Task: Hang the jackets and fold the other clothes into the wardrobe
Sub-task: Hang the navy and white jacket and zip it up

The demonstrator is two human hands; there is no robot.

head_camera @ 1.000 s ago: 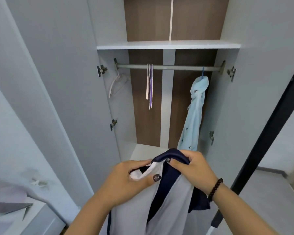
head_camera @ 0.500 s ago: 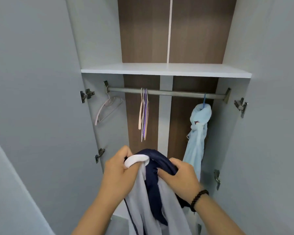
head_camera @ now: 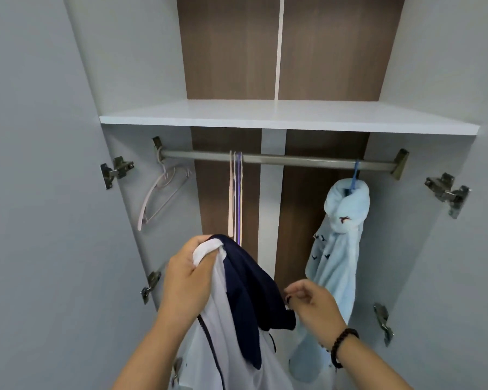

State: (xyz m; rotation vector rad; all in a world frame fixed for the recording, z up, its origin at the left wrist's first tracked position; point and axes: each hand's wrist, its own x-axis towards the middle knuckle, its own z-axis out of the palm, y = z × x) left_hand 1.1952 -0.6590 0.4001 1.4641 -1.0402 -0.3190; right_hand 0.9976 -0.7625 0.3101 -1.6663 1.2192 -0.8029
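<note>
Left hand (head_camera: 186, 280) grips the white and navy jacket (head_camera: 237, 311) at its collar; right hand (head_camera: 310, 305), fingers loosely curled, holds nothing beside it.

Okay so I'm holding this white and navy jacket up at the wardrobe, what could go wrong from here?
1. Only the left hand grips the jacket at its collar; the right hand holds nothing, so the jacket could slip.
2. It isn't on a hanger, and the spare hangers hang bunched together on the rail, so one-handed picking may snag.
</note>
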